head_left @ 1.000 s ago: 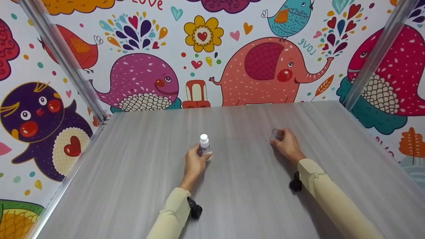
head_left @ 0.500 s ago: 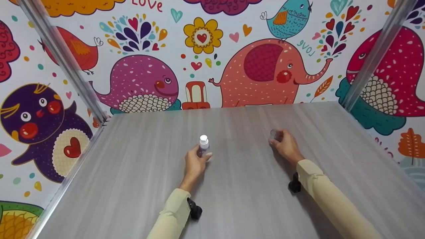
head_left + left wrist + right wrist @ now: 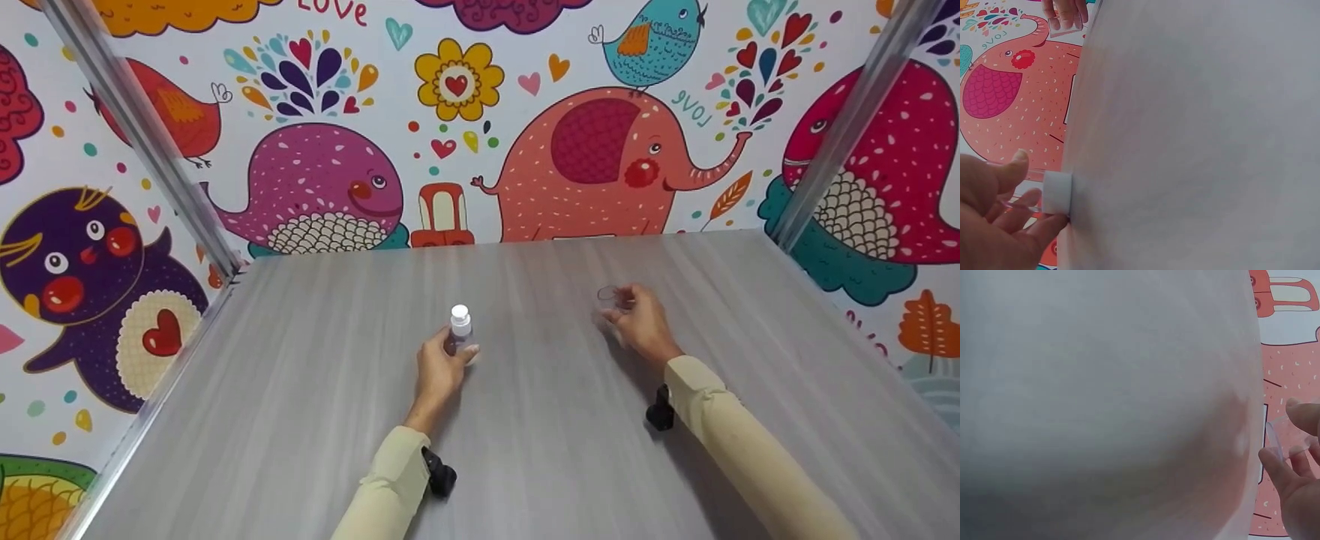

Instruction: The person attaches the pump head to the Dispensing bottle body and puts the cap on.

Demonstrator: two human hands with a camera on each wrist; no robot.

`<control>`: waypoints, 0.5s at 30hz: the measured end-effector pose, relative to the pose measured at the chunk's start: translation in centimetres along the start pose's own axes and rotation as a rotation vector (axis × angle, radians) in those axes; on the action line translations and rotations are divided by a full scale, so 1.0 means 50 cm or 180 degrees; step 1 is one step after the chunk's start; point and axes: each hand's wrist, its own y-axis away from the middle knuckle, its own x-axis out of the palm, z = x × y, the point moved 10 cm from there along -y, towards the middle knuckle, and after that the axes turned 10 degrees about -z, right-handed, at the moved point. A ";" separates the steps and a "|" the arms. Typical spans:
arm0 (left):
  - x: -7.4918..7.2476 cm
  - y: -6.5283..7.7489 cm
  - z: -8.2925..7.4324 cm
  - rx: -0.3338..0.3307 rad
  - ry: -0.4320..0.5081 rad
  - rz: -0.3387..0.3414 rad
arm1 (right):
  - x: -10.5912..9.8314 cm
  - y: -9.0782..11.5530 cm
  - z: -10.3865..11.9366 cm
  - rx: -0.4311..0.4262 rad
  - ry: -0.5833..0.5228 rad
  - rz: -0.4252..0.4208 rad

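Note:
In the head view my left hand [image 3: 441, 367] grips a small clear bottle [image 3: 460, 339] with a white top, held upright near the middle of the table. The left wrist view shows its white top [image 3: 1057, 192] beyond my fingers and thumb. Farther right, my right hand [image 3: 640, 322] holds a small transparent cup [image 3: 608, 298] between thumb and fingers. The cup leans to the left and its edges look faint and slightly blurred. Part of the cup's clear wall [image 3: 1292, 436] shows between thumb and fingers in the right wrist view. A wide gap separates bottle and cup.
Both hands are over a grey wood-grain table [image 3: 540, 420]. Its back edge meets a wall [image 3: 457, 157] printed with cartoon animals. Metal posts [image 3: 142, 142] rise at the back corners. Small black devices [image 3: 441, 474] sit at both wrists.
My right hand has shifted slightly left and tipped the cup leftward from its more upright stance. The left hand and bottle have stayed in place.

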 end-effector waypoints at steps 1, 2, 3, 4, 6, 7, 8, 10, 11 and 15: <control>0.000 0.000 0.000 -0.0003 0.0015 0.0001 | 0.000 0.001 0.003 -0.0030 -0.0005 -0.0018; 0.000 0.000 0.001 -0.0006 0.0022 0.0003 | -0.001 0.001 0.005 -0.0055 -0.0010 -0.0032; 0.000 0.000 0.001 -0.0007 0.0024 0.0003 | -0.001 0.001 0.006 -0.0061 -0.0015 -0.0033; 0.000 0.000 0.000 -0.0005 0.0023 -0.0001 | -0.002 0.002 0.008 -0.0063 -0.0023 -0.0032; 0.000 -0.001 0.000 -0.0013 0.0011 -0.0005 | -0.004 0.001 0.009 -0.0048 -0.0030 -0.0036; 0.000 -0.001 -0.001 -0.0019 0.0002 -0.0006 | -0.006 0.001 0.011 -0.0043 -0.0029 -0.0043; 0.000 -0.001 -0.001 -0.0029 -0.0004 -0.0009 | -0.008 0.000 0.012 -0.0043 -0.0034 -0.0048; 0.000 -0.002 -0.005 -0.0006 -0.0040 -0.0021 | -0.011 -0.001 0.016 -0.0074 -0.0047 -0.0068; 0.000 -0.002 -0.005 -0.0012 -0.0052 -0.0034 | -0.013 -0.001 0.018 -0.0093 -0.0056 -0.0079; -0.002 -0.003 -0.007 0.0011 -0.0087 -0.0086 | -0.017 0.000 0.029 -0.0259 -0.0111 -0.0125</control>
